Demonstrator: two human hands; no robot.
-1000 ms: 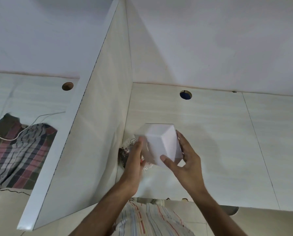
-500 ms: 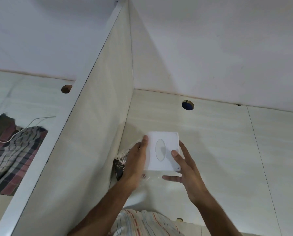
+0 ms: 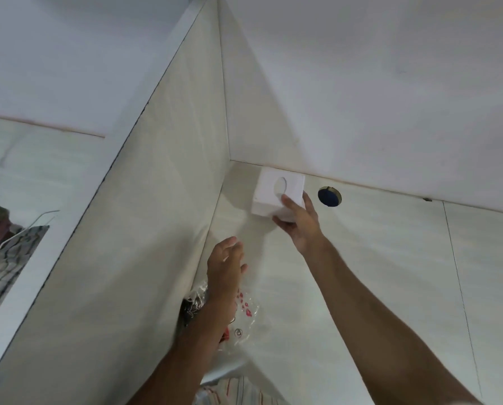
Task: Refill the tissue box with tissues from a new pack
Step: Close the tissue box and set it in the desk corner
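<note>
A white cube tissue box [image 3: 273,191] with an oval slot on top sits far back on the pale desk [image 3: 376,273], close to the rear wall and near the corner. My right hand [image 3: 298,222] grips its near right corner, thumb on top beside the slot. My left hand [image 3: 225,266] hovers open above the desk nearer to me, fingers spread, holding nothing. Under that wrist lies a crumpled clear plastic wrapper [image 3: 244,314] with red print.
A white divider panel [image 3: 145,244] rises along the left of the desk. A round cable hole [image 3: 329,196] lies just right of the box. Beyond the divider, a plaid cloth [image 3: 4,258] and a white cable [image 3: 19,232] lie on the neighbouring desk.
The box moved from both hands near me to the back of the desk, carried by the right hand alone. The left hand let go and stayed behind over the wrapper.
</note>
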